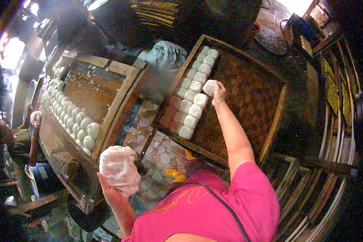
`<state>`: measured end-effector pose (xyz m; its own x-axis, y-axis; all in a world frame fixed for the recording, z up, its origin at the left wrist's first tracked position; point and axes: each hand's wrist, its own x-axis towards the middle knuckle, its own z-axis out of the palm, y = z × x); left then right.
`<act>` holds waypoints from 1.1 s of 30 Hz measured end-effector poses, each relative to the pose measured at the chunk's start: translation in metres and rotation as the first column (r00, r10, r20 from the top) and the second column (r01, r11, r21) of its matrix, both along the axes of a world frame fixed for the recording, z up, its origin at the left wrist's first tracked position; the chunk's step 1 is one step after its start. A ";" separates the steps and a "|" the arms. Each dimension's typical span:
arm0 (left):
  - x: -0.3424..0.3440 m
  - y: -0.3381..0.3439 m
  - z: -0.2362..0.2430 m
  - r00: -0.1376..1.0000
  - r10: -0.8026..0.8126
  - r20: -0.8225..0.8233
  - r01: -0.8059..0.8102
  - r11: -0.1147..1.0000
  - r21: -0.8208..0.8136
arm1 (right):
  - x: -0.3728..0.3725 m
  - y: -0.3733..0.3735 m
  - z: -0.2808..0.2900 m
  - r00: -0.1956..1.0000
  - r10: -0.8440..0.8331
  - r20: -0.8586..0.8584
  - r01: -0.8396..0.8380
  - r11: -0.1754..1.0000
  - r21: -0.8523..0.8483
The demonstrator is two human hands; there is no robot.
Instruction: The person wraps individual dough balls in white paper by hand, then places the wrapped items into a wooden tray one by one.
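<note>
My right hand [220, 93] grips a white squarish block [208, 87] at the right side of a double row of similar blocks [185, 131]. These stand along the left part of a wooden-rimmed tray [238, 117] with a dark woven bottom. My left hand [113, 197], low at the left, holds a damp, crumpled white cloth [119, 167]; whether anything is inside it I cannot tell. Just above it stands a wooden table [125, 79] with a raised rim, holding several rounded white lumps [93, 130] in rows and some white crumbs.
A co-worker [23, 145] at the far left has a hand [36, 120] on something white. A pale bundle [165, 55] lies behind the tray. Wooden racks [332, 121] line the right. Stone-patterned floor [147, 121] shows between tray and table, and a round metal plate [270, 42] sits at the back.
</note>
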<state>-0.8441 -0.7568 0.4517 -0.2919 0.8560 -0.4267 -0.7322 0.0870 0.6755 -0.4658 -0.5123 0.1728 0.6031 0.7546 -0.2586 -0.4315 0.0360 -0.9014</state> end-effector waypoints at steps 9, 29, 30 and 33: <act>0.002 0.000 0.008 0.983 0.028 -0.180 -0.028 1.000 0.002 | -0.005 0.010 -0.011 0.553 0.297 0.779 0.015 0.931 -0.365; -0.094 -0.077 0.025 0.957 0.262 -0.126 -0.228 0.945 0.234 | -0.089 -0.032 0.037 0.379 -0.044 0.924 -0.151 0.982 0.109; -0.107 -0.088 0.027 0.955 0.285 -0.083 -0.250 0.922 0.296 | -0.114 -0.027 0.068 0.499 -0.058 0.865 -0.242 0.949 0.204; -0.138 -0.117 0.035 0.926 0.365 -0.092 -0.310 0.878 0.366 | -0.223 -0.059 0.213 0.497 0.202 0.844 -0.596 0.786 0.163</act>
